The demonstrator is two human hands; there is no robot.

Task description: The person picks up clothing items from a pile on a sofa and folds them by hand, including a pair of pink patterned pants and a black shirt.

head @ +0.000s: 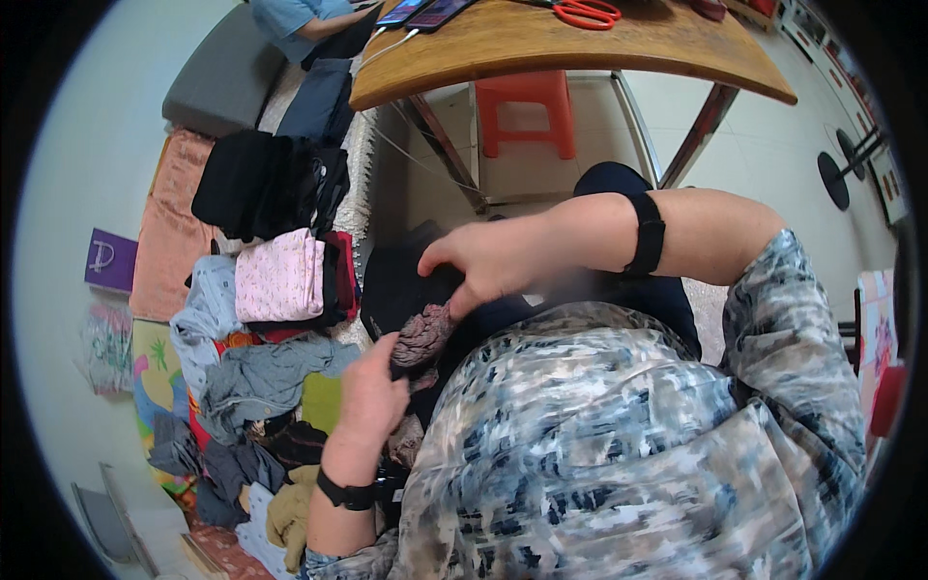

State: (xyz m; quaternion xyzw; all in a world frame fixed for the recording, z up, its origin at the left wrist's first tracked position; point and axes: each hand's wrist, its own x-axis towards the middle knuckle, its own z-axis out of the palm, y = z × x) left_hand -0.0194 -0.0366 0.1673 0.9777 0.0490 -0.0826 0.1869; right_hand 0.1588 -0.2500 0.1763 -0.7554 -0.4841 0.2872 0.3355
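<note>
A bunched, reddish-grey patterned cloth is held over my lap, close to the front of my shirt. My left hand grips its lower left end with bent fingers. Against its upper right end rests the thumb of my right hand, while the other visible fingers curve away from the cloth with a gap between. The right hand is slightly blurred. Black fabric lies behind the cloth, beside my dark trousers. More patterned cloth shows below my left hand, partly hidden by the forearm.
On the seat to my left are folded black clothes, a folded pink printed garment and a loose grey garment. Ahead, a wooden table bears phones and red-handled scissors. Beneath stands a red stool. Another person sits far left.
</note>
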